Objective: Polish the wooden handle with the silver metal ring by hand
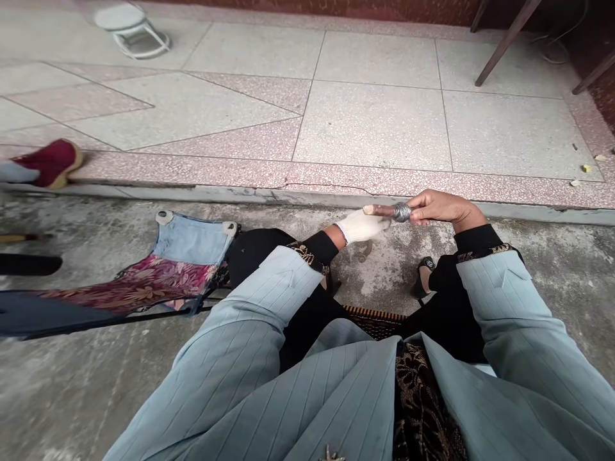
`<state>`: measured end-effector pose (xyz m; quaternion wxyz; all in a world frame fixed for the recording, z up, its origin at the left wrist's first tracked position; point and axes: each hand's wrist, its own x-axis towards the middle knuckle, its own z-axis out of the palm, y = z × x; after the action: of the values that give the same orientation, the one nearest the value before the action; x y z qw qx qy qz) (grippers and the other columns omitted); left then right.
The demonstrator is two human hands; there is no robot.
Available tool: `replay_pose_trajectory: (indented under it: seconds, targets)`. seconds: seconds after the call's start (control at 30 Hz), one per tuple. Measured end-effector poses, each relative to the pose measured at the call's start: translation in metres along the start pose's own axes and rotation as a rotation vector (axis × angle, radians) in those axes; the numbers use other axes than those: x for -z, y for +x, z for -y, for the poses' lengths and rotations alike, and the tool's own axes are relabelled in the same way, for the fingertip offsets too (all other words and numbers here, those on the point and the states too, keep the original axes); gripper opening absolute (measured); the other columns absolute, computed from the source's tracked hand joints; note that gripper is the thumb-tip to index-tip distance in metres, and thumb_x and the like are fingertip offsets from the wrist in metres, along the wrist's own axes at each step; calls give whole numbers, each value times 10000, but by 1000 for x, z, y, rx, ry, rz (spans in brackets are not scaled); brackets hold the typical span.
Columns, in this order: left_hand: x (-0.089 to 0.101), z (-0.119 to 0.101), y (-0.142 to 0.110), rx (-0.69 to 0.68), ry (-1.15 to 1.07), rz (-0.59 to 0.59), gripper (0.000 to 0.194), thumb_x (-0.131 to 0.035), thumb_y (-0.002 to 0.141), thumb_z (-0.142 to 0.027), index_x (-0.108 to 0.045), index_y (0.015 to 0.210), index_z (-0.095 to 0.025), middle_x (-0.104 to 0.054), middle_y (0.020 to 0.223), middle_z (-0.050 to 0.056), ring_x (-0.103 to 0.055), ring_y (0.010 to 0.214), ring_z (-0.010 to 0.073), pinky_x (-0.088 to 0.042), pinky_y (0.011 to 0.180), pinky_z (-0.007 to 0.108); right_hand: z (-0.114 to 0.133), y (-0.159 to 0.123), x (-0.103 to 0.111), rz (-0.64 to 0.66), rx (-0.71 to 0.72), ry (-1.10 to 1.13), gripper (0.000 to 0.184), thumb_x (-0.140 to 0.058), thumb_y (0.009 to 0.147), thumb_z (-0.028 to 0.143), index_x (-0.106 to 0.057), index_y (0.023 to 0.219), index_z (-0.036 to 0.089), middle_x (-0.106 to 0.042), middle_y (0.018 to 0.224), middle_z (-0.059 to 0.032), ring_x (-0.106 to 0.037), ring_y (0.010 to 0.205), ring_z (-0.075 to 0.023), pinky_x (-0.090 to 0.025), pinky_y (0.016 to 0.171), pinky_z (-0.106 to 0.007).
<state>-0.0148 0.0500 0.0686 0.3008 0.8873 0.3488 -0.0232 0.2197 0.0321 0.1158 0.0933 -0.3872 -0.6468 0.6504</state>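
A short brown wooden stick [383,210] with a pale end lies level between my two hands. Silver wire is wound in a thick coil [401,212] around its right part. My left hand [361,226], in a white knitted glove, is closed at the stick's left part; some of its fingers are hidden. Bare, my right hand [441,207] pinches the coil's right side between thumb and fingers. Both hands are held out in front of my knees, above the concrete ground. Whether a loose wire end runs into the right hand is too small to tell.
A folding chair [185,243] with denim and floral cloth stands at my left. Beyond my hands runs a low step edge [240,195] before a tiled floor. A white stool [120,19] and a person's red shoe [50,161] are left; wooden legs [507,43] stand back right.
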Motion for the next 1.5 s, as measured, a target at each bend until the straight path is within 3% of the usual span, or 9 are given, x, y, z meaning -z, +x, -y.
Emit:
replay_pose_trajectory:
  seconds: [0.23, 0.43, 0.63, 0.8, 0.87, 1.0, 1.17, 1.33, 1.5]
  targets:
    - [-10, -12, -1, -9, 80, 95, 335, -372, 926, -354, -663, 943, -187, -693, 796, 73, -614, 724, 207, -405, 673, 304, -10, 6, 0, -276, -91, -87, 376, -634, 826, 510, -590, 681, 166, -528, 593, 22, -405, 511, -81, -325, 554, -260]
    - [-15, -8, 1, -26, 233, 97, 283, -421, 920, -298, -668, 962, -168, -701, 837, 112, -641, 753, 217, -426, 703, 306, -17, 23, -4, -401, -394, -497, 299, -631, 827, 438, -626, 690, 173, -557, 603, -10, -493, 569, -133, -330, 592, -296]
    - [-14, -16, -4, -65, 366, 94, 225, -510, 875, -261, -669, 991, -151, -693, 801, 143, -671, 765, 278, -427, 675, 336, -22, 32, -10, -6, -509, -612, 329, -670, 822, 414, -609, 614, 167, -578, 584, -30, -494, 555, -141, -341, 590, -308]
    - [1, -14, -6, -162, 242, 28, 290, -412, 950, -291, -640, 1072, -159, -682, 831, 99, -634, 734, 204, -415, 661, 291, -11, 17, -6, 362, -241, -193, 348, -706, 803, 503, -694, 770, 157, -555, 587, 28, -452, 518, -84, -347, 539, -244]
    - [6, -10, -6, -147, 65, 2, 332, -376, 972, -312, -622, 1107, -135, -676, 860, 82, -603, 737, 168, -418, 675, 269, -5, 6, -4, 259, -70, -44, 359, -737, 782, 503, -708, 841, 150, -571, 612, 34, -442, 510, -67, -339, 517, -224]
    - [8, -8, -7, -102, -227, -29, 347, -358, 973, -346, -613, 1085, -137, -663, 894, 45, -570, 741, 139, -416, 688, 250, -2, -5, -3, -246, 153, 238, 345, -770, 776, 465, -659, 773, 138, -583, 640, 8, -441, 515, -64, -338, 487, -217]
    - [-3, -11, -3, -96, -116, -15, 280, -405, 944, -327, -597, 1076, -172, -675, 881, 36, -590, 734, 154, -387, 654, 259, -10, 4, 0, -594, 62, 224, 378, -753, 771, 496, -597, 718, 156, -554, 617, 0, -419, 494, -73, -314, 468, -227]
    - [-13, -5, 0, -94, 275, 23, 331, -380, 964, -342, -620, 1111, -168, -694, 839, 100, -647, 733, 223, -387, 627, 296, -16, 20, 1, -652, -360, -451, 296, -657, 840, 436, -685, 793, 144, -597, 672, -38, -494, 591, -130, -321, 549, -272]
    - [-13, -8, -2, -133, 449, 30, 298, -438, 935, -252, -640, 1131, -155, -692, 799, 132, -684, 774, 263, -410, 651, 312, -20, 37, -10, -412, -511, -863, 340, -575, 891, 451, -722, 873, 145, -681, 903, -122, -588, 788, -219, -334, 616, -313]
